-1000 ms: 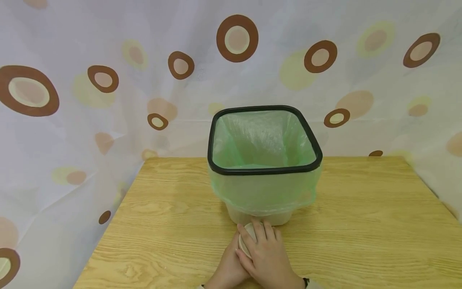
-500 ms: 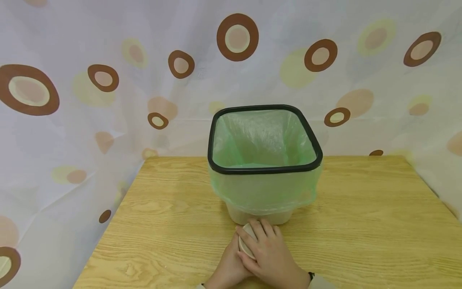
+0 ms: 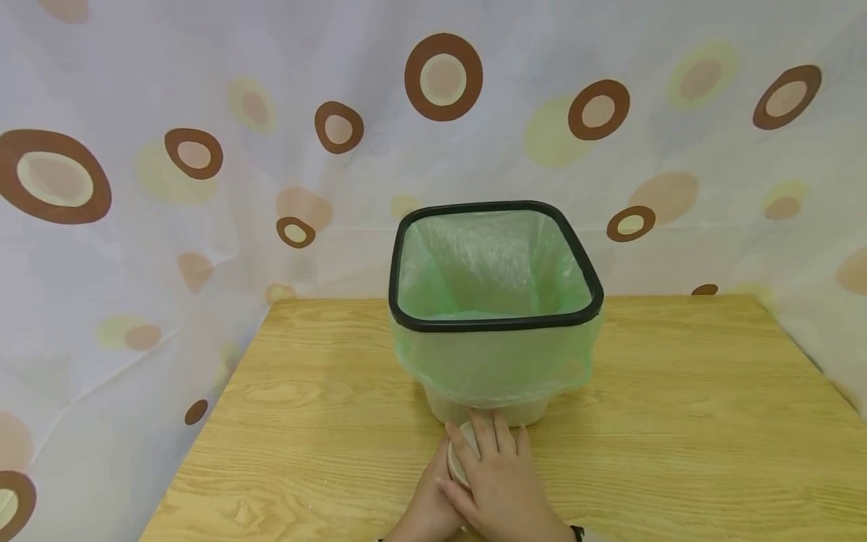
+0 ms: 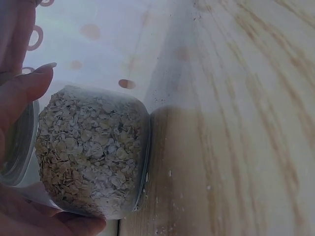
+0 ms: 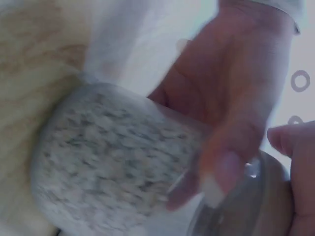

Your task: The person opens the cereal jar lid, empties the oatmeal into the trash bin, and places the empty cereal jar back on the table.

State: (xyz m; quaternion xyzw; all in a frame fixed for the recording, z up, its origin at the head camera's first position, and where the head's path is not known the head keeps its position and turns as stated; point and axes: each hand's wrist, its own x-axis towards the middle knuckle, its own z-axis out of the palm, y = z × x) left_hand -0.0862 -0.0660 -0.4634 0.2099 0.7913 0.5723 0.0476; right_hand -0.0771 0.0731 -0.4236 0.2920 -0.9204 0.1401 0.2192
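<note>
In the head view, my left hand (image 3: pixel 430 500) wraps around the side of a jar whose round pale lid (image 3: pixel 457 457) faces up. My right hand (image 3: pixel 508 482) lies across this lid, fingers spread over it and thumb at its near edge. The left wrist view shows the clear jar (image 4: pixel 93 152) full of flakes, with left-hand fingers (image 4: pixel 83 225) against its side. In the right wrist view, the left hand (image 5: pixel 236 83) grips the jar (image 5: pixel 113 157) below the lid, and part of the right hand (image 5: pixel 302 177) is at the lid.
Just beyond the hands stands a bin (image 3: pixel 494 369) with a black rim and a green liner bag. The wooden table (image 3: pixel 305 436) has small crumbs near the jar in the left wrist view. A patterned sheet (image 3: pixel 366 181) hangs behind and at both sides.
My right hand has shifted and turned slightly on the lid, its fingers spreading a little. The left hand stays around the jar, and the head view has tilted slightly.
</note>
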